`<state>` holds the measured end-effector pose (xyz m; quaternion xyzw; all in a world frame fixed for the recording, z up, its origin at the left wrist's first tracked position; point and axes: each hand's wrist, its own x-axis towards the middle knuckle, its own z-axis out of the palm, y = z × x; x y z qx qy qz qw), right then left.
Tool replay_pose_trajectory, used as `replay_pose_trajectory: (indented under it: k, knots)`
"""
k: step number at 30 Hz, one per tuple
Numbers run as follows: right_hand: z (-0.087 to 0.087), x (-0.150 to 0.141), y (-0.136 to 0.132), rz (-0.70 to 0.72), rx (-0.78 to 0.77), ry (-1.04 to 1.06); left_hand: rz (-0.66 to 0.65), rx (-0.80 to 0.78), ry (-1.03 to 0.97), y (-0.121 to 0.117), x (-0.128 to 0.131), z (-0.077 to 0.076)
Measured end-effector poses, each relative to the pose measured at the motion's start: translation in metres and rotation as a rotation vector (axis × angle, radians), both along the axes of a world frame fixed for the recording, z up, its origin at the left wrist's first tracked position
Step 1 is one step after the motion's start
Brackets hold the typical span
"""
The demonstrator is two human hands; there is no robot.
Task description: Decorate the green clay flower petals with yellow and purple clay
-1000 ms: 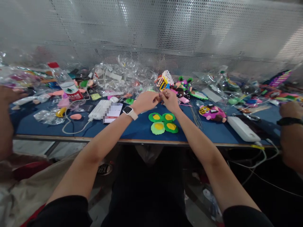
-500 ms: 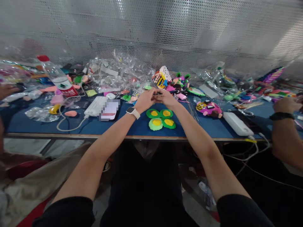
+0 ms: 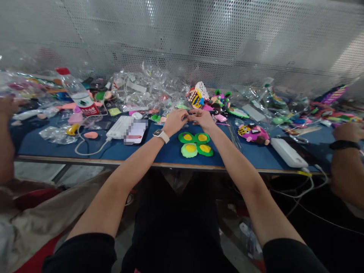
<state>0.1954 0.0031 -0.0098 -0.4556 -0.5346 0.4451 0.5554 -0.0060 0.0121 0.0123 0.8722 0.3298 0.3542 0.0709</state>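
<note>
My left hand [image 3: 176, 120] and my right hand [image 3: 201, 118] meet fingertip to fingertip above the blue table. Both have their fingers bent and pinched together; whatever lies between them is too small or hidden to make out. Just below the hands, a four-lobed clay piece [image 3: 195, 144] lies flat, green with a yellow patch on each lobe. Its front left lobe is a paler green than the others. Behind my fingers stand a clay figure [image 3: 196, 96] in yellow, black and white and a green-and-purple clay figure [image 3: 222, 100].
A phone [image 3: 135, 131] and a white power bank [image 3: 121, 127] lie left, near a red-capped bottle [image 3: 85, 102]. A pink clay figure [image 3: 254, 134] and another power bank [image 3: 288, 152] lie right. Crumpled plastic wrap [image 3: 136, 87] lines the back. Other people's arms [image 3: 345, 159] reach in at both sides.
The whole view has shifted slightly, so things on the table appear a little farther right. My hands stay together, with the fingers slightly rearranged.
</note>
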Motion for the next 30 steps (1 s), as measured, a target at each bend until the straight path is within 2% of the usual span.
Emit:
replay_pose_trajectory:
  k: [5, 14, 20, 24, 30]
  knots:
    - [0.002, 0.001, -0.002, 0.029, -0.015, -0.01, 0.044, -0.003, -0.038, 0.0, -0.002, 0.0]
    - [0.006, 0.0, -0.006, 0.131, -0.067, 0.048, -0.006, -0.01, -0.017, -0.002, -0.002, 0.001]
    - [0.003, -0.008, -0.007, 0.113, -0.003, 0.028, 0.045, -0.03, -0.004, -0.006, -0.003, 0.004]
    - [0.003, -0.009, -0.007, 0.14, -0.03, 0.032, -0.02, -0.017, 0.018, -0.004, -0.006, 0.003]
    - [0.005, -0.009, -0.011, 0.174, -0.083, 0.073, 0.032, 0.015, 0.032, -0.004, -0.008, 0.0]
